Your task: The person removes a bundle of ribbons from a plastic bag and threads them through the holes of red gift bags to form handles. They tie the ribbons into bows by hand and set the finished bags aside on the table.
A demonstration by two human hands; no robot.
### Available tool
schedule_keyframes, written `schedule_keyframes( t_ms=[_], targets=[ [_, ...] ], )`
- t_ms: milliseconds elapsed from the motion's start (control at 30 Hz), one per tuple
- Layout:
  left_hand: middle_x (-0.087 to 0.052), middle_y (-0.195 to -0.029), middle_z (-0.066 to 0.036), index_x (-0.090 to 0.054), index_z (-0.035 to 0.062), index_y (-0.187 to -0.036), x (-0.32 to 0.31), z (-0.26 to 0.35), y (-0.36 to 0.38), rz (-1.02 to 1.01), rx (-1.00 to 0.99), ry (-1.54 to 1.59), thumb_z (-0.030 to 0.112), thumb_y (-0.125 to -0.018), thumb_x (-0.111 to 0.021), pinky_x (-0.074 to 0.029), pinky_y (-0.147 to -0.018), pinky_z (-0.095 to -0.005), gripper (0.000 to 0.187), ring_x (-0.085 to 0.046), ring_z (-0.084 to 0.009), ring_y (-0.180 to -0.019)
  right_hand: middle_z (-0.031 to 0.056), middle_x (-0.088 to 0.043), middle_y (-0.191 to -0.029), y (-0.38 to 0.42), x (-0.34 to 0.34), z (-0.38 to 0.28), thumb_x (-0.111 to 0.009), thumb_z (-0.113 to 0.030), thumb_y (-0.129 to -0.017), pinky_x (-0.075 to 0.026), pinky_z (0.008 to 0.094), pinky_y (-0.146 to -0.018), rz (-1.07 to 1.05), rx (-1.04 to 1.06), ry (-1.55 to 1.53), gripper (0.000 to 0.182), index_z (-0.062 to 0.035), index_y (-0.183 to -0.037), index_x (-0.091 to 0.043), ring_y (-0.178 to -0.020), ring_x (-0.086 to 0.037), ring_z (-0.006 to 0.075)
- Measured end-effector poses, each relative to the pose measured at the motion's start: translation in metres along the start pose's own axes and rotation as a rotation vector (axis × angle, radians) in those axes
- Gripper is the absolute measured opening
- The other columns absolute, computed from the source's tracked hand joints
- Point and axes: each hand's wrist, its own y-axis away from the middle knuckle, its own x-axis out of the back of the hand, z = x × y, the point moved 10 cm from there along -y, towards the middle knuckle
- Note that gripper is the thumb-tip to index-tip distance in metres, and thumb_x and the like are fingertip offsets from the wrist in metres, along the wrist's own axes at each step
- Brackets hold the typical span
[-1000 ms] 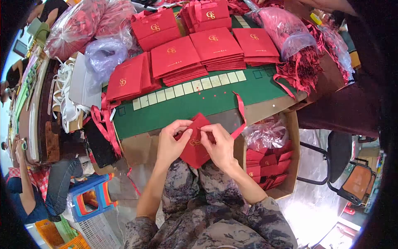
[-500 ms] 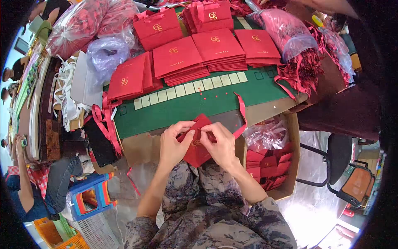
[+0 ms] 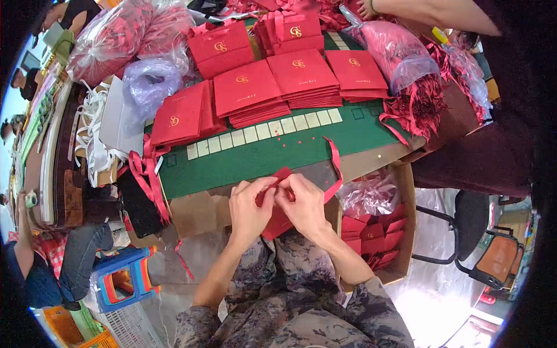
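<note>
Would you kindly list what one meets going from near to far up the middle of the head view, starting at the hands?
Left hand and right hand on a small red bag → green mat → row of pale tiles → stacks of flat red bags → upright red bags.

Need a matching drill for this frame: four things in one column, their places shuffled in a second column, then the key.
1. small red paper bag
2. brown cardboard box
3. blue plastic stool
4. flat red paper bag stacks

A. on the green mat
B. floor, lower left
C. between the left hand and right hand
D. right of the hands, holding red bags

Pairs: 1-C, 2-D, 3-B, 4-A
</note>
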Motion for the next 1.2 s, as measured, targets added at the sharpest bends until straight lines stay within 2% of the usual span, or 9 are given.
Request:
schedule_keyframes(
  t_ms=[200, 300, 467, 567, 667, 867, 933, 1067, 1200],
  targets=[
    [-0.07, -0.087, -0.014, -0.071, 0.01, -0.106, 0.0, 0.006, 0.0, 0.013, -0.078, -0.031, 0.006, -0.087, -0.063, -0.053, -0.072, -0.04, 0.021, -0.067, -0.0328, -0.078, 0.0136, -0.066, -0.079, -0.003, -0.002, 0.012, -0.07, -0.008, -0.082, -0.052, 0.0359, -0.063, -0.085, -0.136, -0.098, 0.013, -0.0019, -0.091, -0.061, -0.068, -0.066, 0.026],
    [-0.073, -0.092, -0.015, -0.069, 0.0045, -0.106, -0.006, -0.02, -0.002, -0.092, 0.054, 0.168, 0.005, -0.089, -0.061, -0.055, -0.074, -0.0336, 0.019, -0.072, -0.0243, -0.084, 0.012, -0.069, -0.087, 0.006, 0.003, 0.014, -0.071, -0.011, -0.085, -0.055, 0.0342, -0.069, -0.049, -0.182, -0.151, 0.018, -0.0037, -0.099, -0.065, -0.079, -0.07, 0.0266],
    [-0.073, -0.09, -0.012, -0.069, 0.0012, -0.104, -0.011, -0.018, 0.0, -0.087, -0.023, 0.218, 0.009, -0.087, -0.067, -0.054, -0.074, -0.0313, 0.018, -0.071, -0.018, -0.083, 0.0119, -0.065, -0.086, 0.008, 0.006, 0.0, -0.071, -0.005, -0.081, -0.053, 0.0378, -0.068, -0.034, 0.018, -0.015, 0.013, -0.0051, -0.094, -0.065, -0.079, -0.066, 0.0312],
    [-0.074, -0.086, -0.008, -0.071, 0.0027, -0.098, -0.01, -0.022, 0.002, -0.112, 0.139, 0.236, 0.017, -0.078, -0.08, -0.052, -0.069, -0.0277, 0.026, -0.07, -0.0149, -0.078, 0.0105, -0.061, -0.091, 0.009, 0.003, -0.008, -0.069, -0.005, -0.081, -0.052, 0.0405, -0.072, -0.103, 0.077, 0.044, 0.015, -0.0057, -0.094, -0.062, -0.088, -0.063, 0.0313],
    [-0.074, -0.084, -0.007, -0.071, 0.0029, -0.096, -0.013, -0.03, 0.002, -0.156, 0.147, 0.249, 0.018, -0.077, -0.081, -0.051, -0.068, -0.0265, 0.026, -0.07, -0.0147, -0.077, 0.0111, -0.06, -0.094, -0.001, 0.017, -0.028, -0.066, -0.007, -0.084, -0.052, 0.0412, -0.075, -0.223, 0.106, 0.013, 0.012, -0.0061, -0.096, -0.063, -0.093, -0.062, 0.0313],
    [-0.073, -0.08, -0.006, -0.071, 0.0064, -0.092, -0.007, -0.008, 0.012, -0.063, 0.004, 0.287, 0.018, -0.075, -0.082, -0.049, -0.066, -0.031, 0.023, -0.069, -0.0163, -0.072, 0.0123, -0.06, -0.095, -0.035, 0.018, -0.038, -0.062, -0.012, -0.09, -0.048, 0.0416, -0.08, -0.329, 0.262, -0.124, 0.011, -0.0037, -0.097, -0.064, -0.096, -0.061, 0.0331],
    [-0.072, -0.079, -0.005, -0.073, 0.0105, -0.089, 0.007, 0.026, 0.018, -0.025, -0.197, -0.016, 0.017, -0.074, -0.08, -0.047, -0.07, -0.0346, 0.018, -0.067, -0.0202, -0.07, 0.0126, -0.06, -0.092, -0.031, -0.011, -0.03, -0.061, -0.01, -0.089, -0.048, 0.0418, -0.081, -0.676, 0.237, -0.13, 0.01, -0.0028, -0.096, -0.064, -0.093, -0.061, 0.0339],
    [-0.068, -0.071, -0.002, -0.072, 0.0137, -0.082, 0.011, 0.041, 0.03, 0.001, -0.33, -0.078, 0.018, -0.074, -0.078, -0.043, -0.074, -0.0375, 0.01, -0.061, -0.0229, -0.068, 0.0132, -0.061, -0.092, -0.025, -0.02, -0.031, -0.061, -0.009, -0.087, -0.048, 0.0416, -0.08, -0.958, 0.299, -0.224, 0.012, -0.0034, -0.096, -0.067, -0.091, -0.062, 0.0329],
    [-0.066, -0.071, -0.002, -0.072, 0.0132, -0.082, 0.016, 0.056, 0.036, 0.01, -0.437, -0.108, 0.017, -0.075, -0.075, -0.042, -0.074, -0.0377, 0.008, -0.062, -0.0223, -0.069, 0.0135, -0.06, -0.094, -0.018, -0.019, -0.035, -0.061, -0.011, -0.086, -0.049, 0.0404, -0.083, -0.979, 0.349, -0.068, 0.015, -0.0038, -0.096, -0.069, -0.095, -0.062, 0.031]
  ],
)
